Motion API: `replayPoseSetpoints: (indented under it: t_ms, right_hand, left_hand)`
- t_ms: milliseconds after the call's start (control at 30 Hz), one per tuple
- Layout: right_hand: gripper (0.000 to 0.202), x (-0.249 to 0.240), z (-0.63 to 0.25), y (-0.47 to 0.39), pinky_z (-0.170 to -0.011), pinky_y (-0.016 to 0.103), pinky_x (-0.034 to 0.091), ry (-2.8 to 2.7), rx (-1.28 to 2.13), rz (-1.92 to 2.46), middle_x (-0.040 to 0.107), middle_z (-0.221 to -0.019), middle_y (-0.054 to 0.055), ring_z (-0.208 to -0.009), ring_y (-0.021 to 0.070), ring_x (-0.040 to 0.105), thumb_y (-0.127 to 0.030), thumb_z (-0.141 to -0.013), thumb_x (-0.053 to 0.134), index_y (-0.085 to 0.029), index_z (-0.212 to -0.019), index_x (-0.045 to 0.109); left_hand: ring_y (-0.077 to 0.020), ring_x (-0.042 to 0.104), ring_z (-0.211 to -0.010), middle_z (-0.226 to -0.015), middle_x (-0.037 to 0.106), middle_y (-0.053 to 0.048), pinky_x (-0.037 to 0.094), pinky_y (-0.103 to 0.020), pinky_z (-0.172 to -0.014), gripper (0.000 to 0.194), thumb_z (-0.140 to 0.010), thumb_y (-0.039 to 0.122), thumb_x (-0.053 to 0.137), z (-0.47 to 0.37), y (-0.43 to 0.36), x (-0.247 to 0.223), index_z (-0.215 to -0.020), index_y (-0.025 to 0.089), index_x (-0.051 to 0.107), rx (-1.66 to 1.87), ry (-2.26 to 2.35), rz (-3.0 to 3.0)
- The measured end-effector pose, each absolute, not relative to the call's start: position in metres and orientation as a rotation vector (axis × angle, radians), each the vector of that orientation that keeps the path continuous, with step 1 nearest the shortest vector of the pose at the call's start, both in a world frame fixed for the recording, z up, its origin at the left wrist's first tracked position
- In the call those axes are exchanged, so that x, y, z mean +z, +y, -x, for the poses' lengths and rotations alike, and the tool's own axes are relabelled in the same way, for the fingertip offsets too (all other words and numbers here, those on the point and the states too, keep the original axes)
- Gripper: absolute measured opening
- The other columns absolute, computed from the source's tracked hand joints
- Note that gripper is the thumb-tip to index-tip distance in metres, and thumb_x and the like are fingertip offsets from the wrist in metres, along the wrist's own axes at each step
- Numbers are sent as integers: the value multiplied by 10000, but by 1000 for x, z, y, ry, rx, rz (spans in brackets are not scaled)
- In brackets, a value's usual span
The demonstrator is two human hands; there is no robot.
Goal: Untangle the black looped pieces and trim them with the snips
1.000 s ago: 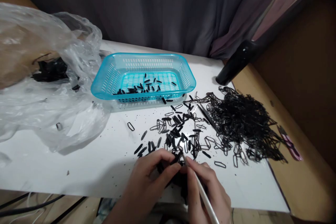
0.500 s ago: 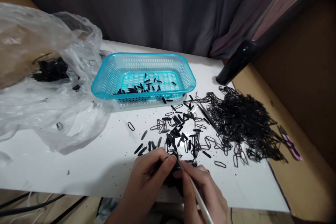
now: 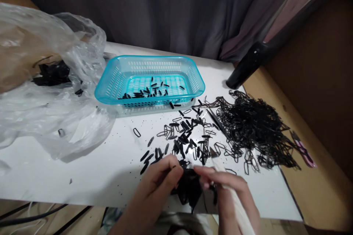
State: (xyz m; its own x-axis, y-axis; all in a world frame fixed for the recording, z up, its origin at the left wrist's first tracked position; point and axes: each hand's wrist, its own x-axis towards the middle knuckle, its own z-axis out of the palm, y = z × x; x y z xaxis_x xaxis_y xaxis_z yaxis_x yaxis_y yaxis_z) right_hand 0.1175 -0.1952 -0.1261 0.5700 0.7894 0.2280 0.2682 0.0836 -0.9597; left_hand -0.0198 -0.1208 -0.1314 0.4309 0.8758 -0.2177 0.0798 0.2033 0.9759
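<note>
At the front edge of the table my left hand (image 3: pixel 157 187) is closed in a pinch, thumb against forefinger; a tiny dark bit shows at the tips, too small to name. My right hand (image 3: pixel 231 191), slightly blurred, grips a white-handled craft knife (image 3: pixel 235 203) with its dark pointed tip up and to the left. Between and below the hands lies a bunched black piece of material (image 3: pixel 189 191). Just beyond them, short black strips (image 3: pixel 183 139) and thin black oblong loops (image 3: pixel 194 153) are scattered on the white table (image 3: pixel 104 176).
A blue plastic basket (image 3: pixel 150 100) holding several black strips stands at the back. Clear plastic bags (image 3: pixel 82 128) cover the left side. Tweezers (image 3: pixel 216 119) lie beside a heaped pile of black frames (image 3: pixel 253 128). Pink-handled snips (image 3: pixel 305 152) and a black post (image 3: pixel 245 68) are at right.
My right hand has moved right with the craft knife, whose tip has come away from my left fingertips. The left hand stays in nearly the same place, and the black bunched piece is now more exposed.
</note>
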Motion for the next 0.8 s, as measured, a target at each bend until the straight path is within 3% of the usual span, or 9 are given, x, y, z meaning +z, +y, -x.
replayPoseSetpoints:
  t_ms: [100, 200, 267, 433, 800]
  right_hand:
    - [93, -126, -120, -183, -720, 247, 597, -989, 787, 1323, 799, -996, 40, -870, 202, 766, -297, -900, 673, -241, -826, 674]
    - [108, -124, -121, -177, -642, 206, 577, -972, 980, 1212, 771, -896, 19, -744, 162, 742, -270, -875, 695, -235, -774, 677]
    - [101, -124, -120, -176, -674, 201, 568, -938, 1041, 1173, 759, -871, 8, -779, 155, 730, -230, -855, 719, -236, -767, 670]
    - [205, -129, -118, -179, -672, 196, 541, -656, 1191, 1014, 732, -871, -36, -742, 122, 696, -169, -790, 791, -251, -806, 603]
    - [352, -135, -118, -176, -657, 224, 522, -503, 1354, 829, 712, -817, -35, -717, 112, 643, -79, -734, 836, -245, -779, 529]
  left_hand:
    - [-159, 530, -653, -687, 602, 2, 435, -234, -610, 329, -910, 463, 590, 19, -119, -128, -706, 207, 624, 633, 876, -1251]
    - [-191, 585, -740, -790, 675, -32, 460, -261, -673, 271, -884, 452, 622, 18, -116, -125, -819, 208, 719, 602, 856, -1201]
    - [-175, 540, -682, -719, 624, -15, 425, -247, -618, 319, -847, 499, 650, 17, -115, -125, -774, 194, 706, 568, 865, -1160]
    - [-126, 338, -593, -613, 385, 48, 293, -227, -548, 481, -851, 594, 606, 17, -116, -128, -613, 188, 508, 510, 885, -1091]
    - [-108, 321, -551, -618, 423, 55, 288, -237, -531, 482, -861, 622, 596, 22, -117, -127, -663, 194, 497, 480, 825, -1013]
